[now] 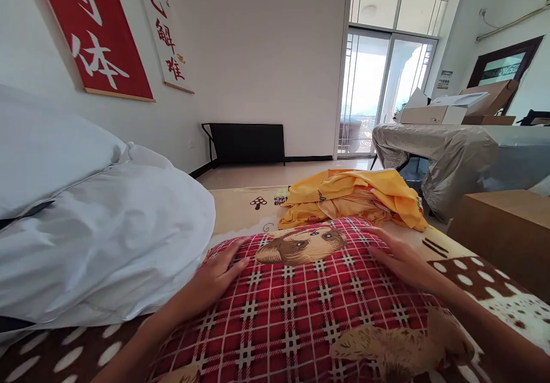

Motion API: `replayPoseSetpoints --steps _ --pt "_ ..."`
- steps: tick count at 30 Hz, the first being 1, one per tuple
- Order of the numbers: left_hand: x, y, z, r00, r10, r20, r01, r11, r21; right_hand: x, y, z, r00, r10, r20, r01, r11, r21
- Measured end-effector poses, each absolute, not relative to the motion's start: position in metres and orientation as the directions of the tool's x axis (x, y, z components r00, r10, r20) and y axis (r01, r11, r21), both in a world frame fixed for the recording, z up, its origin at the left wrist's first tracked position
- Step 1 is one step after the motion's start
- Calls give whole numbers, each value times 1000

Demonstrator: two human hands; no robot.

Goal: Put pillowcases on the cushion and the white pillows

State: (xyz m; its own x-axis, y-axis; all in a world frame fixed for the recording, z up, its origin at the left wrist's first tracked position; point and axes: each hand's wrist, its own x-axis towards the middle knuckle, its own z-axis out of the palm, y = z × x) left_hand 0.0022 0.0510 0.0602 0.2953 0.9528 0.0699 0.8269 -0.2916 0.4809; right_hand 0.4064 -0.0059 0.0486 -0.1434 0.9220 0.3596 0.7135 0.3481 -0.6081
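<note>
A plump red plaid pillow (296,303) with printed bears fills the near middle of the head view. On its left side rests my left hand (220,273), fingers stretched out along the cloth. My right hand (397,257) lies on the pillow's right side, also with fingers extended. Both palms touch the fabric, and neither hand visibly grips it. Just beyond the pillow is a crumpled heap of yellow cloth (356,196). Pillow and cloth lie on a beige and brown patterned sheet (232,202).
Bulky white bedding (112,239) is piled at the left. A cardboard box (507,222) stands at the right, near a plastic-covered table (433,142) bearing open boxes (433,113). A black folded panel (248,142) leans against the back wall, left of a glass sliding door (365,79).
</note>
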Motion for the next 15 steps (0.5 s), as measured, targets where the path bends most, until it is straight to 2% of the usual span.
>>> replayPoseSetpoints --steps 2,3,4,6,10,13,15 --pt "53 79 73 499 866 -28 789 -441 428 359 31 64 -373 860 347 709 506 -492" --pt "71 93 76 554 830 -55 761 -479 438 342 50 68 -481 827 291 683 562 -467" --pt "84 106 77 589 805 -71 741 -502 446 329 69 70 -562 797 219 654 591 -473" --pt "91 130 75 620 780 -80 712 -517 475 322 104 67 -611 784 109 625 562 -543" --pt "46 168 56 565 817 -113 732 -433 526 366 153 44 -496 867 50 616 392 -683" --pt "-7 181 34 453 879 -153 766 -295 572 420 167 15 -362 931 45 615 275 -739" --pt "-34 180 17 346 930 -121 747 -195 635 448 170 -7 -265 963 44 593 199 -781"
